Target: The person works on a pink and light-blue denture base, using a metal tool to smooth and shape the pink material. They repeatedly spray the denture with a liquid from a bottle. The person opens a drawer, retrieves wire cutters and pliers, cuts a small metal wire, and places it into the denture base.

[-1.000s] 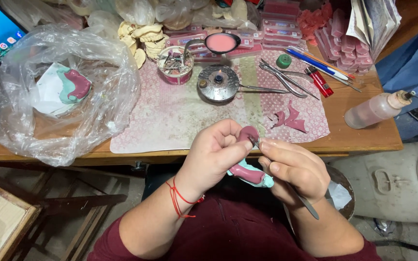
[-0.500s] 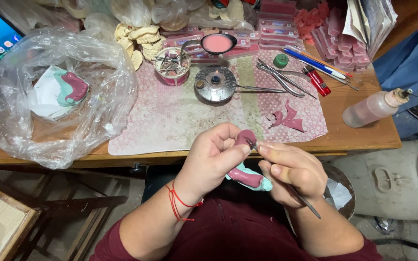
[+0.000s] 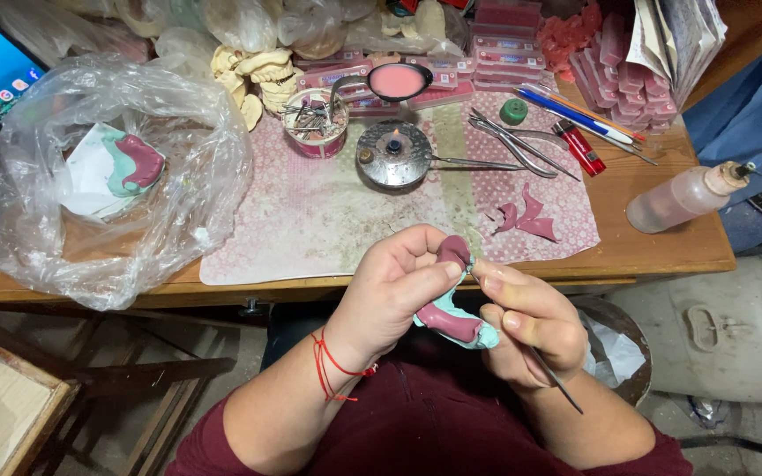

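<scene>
1. The left hand (image 3: 394, 295) has its grip clamped on a teal dental cast (image 3: 456, 324) topped with dark pink wax, thumb pressed on the wax at the upper end; a red string bracelet (image 3: 332, 366) circles the wrist
2. The right hand (image 3: 531, 326) has its grip pinched together on a thin metal carving tool (image 3: 557, 383), whose handle slants down and right out of the fist while its tip meets the wax by the left thumb
3. The cast sits between both hands, above the lap and just in front of the near edge of the wooden tabletop (image 3: 654, 242), not resting on it
4. On the tabletop a pink patterned mat (image 3: 310, 220) lies straight ahead, with pink wax scraps (image 3: 526, 219) on its right part
5. Left of the mat a crumpled clear plastic bag (image 3: 108, 176) holds a second teal-and-pink cast (image 3: 134, 163)
6. Further back on the mat stands a small round metal burner (image 3: 394, 154) with a little flame, metal forceps (image 3: 509, 145) lying just right of it and a red lighter (image 3: 579, 147) beyond those
7. A tin of metal tools (image 3: 315, 123) stands left of the burner, and a ladle of melted pink wax (image 3: 394, 82) is behind it
8. At the right edge a clear squeeze bottle (image 3: 685, 198) lies tilted
9. Along the far side are pale plaster casts (image 3: 253, 75) and stacked pink wax sheets (image 3: 619, 75)
</scene>
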